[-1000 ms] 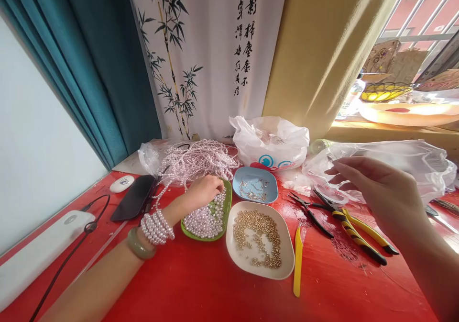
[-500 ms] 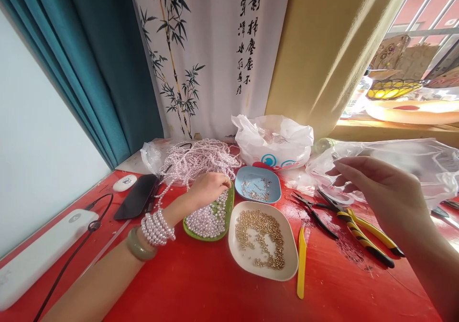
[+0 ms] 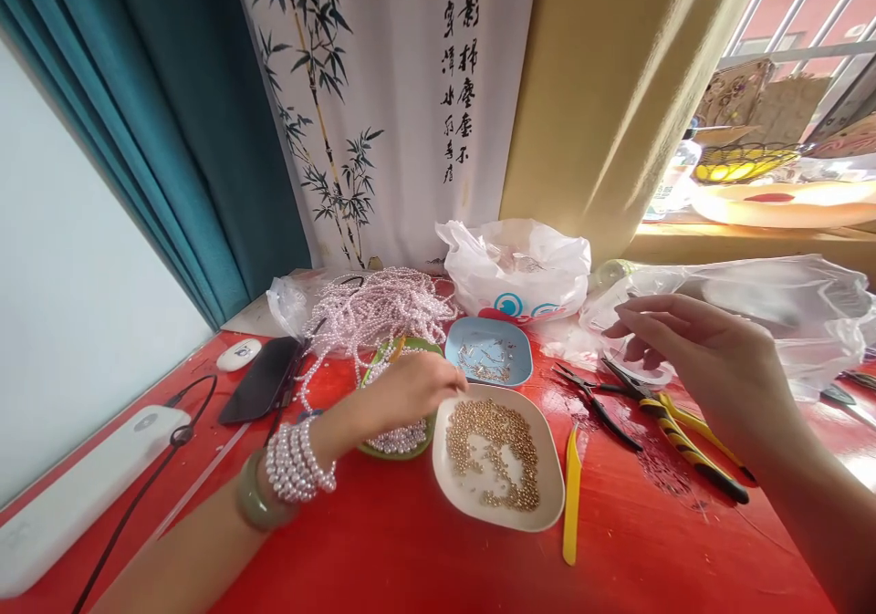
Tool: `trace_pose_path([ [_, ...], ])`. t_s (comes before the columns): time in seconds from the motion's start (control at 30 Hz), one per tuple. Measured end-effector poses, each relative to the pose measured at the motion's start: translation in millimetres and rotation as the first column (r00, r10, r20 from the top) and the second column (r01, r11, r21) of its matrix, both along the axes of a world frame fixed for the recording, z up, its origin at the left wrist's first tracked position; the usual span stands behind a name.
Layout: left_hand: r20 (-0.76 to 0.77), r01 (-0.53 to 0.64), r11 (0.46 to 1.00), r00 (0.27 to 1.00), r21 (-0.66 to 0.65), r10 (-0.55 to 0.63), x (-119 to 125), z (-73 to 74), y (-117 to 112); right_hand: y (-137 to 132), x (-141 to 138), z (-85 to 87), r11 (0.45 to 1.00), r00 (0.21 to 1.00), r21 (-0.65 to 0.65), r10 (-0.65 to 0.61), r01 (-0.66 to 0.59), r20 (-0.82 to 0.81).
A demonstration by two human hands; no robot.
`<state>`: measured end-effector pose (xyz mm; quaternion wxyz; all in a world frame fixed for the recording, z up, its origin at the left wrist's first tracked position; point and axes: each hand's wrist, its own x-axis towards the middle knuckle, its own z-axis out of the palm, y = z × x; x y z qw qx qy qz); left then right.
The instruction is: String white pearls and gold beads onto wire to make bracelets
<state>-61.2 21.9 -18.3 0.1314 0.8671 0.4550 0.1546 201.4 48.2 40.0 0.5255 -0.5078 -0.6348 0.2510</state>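
Note:
My left hand [image 3: 414, 388], wearing pearl bracelets [image 3: 294, 463] and a green bangle [image 3: 260, 495], reaches over the green tray [image 3: 425, 441] of pearly pink beads [image 3: 398, 437]. Its fingers are pinched at the upper left edge of the cream tray [image 3: 472, 506]; whatever is between them cannot be made out. Gold beads [image 3: 520, 445] lie in that cream tray. On the right my right hand [image 3: 704, 349] hovers above the pliers, thumb and fingertips together. Anything it pinches is too small to name.
Behind the cream tray is a blue tray [image 3: 455, 359] with small metal pieces. Yellow tweezers [image 3: 572, 504], black-handled pliers [image 3: 609, 422] and yellow-and-black pliers [image 3: 691, 450] lie to the right. Strung beads [image 3: 383, 299], a white plastic bag [image 3: 516, 267] and a phone [image 3: 260, 381] lie around.
My left hand has moved right and toward me, from over the green tray to the edge of the cream tray. The right hand stays raised, and the view has shifted slightly.

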Motion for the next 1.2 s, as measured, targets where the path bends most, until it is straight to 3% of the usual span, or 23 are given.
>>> trace_pose_path([
  [0.1,0.024,-0.195,0.98,0.98,-0.028,0.196,-20.0,6.9,9.9,-0.8,-1.8,-2.7,0.999,1.0,-0.043,0.022,-0.023,-0.018],
  [0.23,-0.001,-0.362,0.932,0.932,-0.01,0.362,-34.5,-3.9,22.9,-4.7,-5.9,-3.6,0.993,0.998,-0.1,0.056,-0.056,0.003],
  [0.4,-0.028,-0.376,0.927,0.926,0.002,0.376,-32.1,-23.4,30.9,-10.5,-12.5,-0.4,0.986,0.986,-0.145,0.105,-0.087,0.126],
  [0.57,-0.036,-0.37,0.929,0.928,0.026,0.371,-28.1,-29.3,30.0,-11.3,-14.3,-1.8,0.963,0.962,-0.187,0.224,-0.194,0.155],
  [0.8,0.031,-0.425,0.902,0.905,0.071,0.424,-21.7,-19.2,23.2,-7.4,-17.1,-12.1,0.958,0.942,-0.184,0.257,-0.219,0.216],
  [0.9,0.206,-0.456,0.89,0.873,0.021,0.442,-5.6,-9.8,14.0,-9.4,-26.7,-27.1,0.968,0.932,-0.146,0.239,-0.206,0.273],
  [0.97,0.53,-0.303,0.913,0.745,-0.273,0.406,9.7,-6.6,5.4,-14.1,-36.0,-42.1,0.98,0.932,-0.081,0.199,-0.183,0.302],
  [1.03,0.701,-0.049,0.843,0.531,-0.536,0.477,24.6,-7.2,-3.4,-21.0,-45.6,-58.4,0.986,0.946,0.0,0.159,-0.166,0.282],
  [1.1,0.727,0.108,0.753,0.383,-0.649,0.57,35.6,-10.5,-10.1,-28.4,-53.5,-72.5,0.984,0.949,0.042,0.157,-0.175,0.272],
  [1.2,0.717,0.195,0.692,0.263,-0.695,0.646,41.6,-16.8,-14.4,-36.9,-60.2,-85.0,0.97,0.939,0.003,0.234,-0.242,0.25],
])
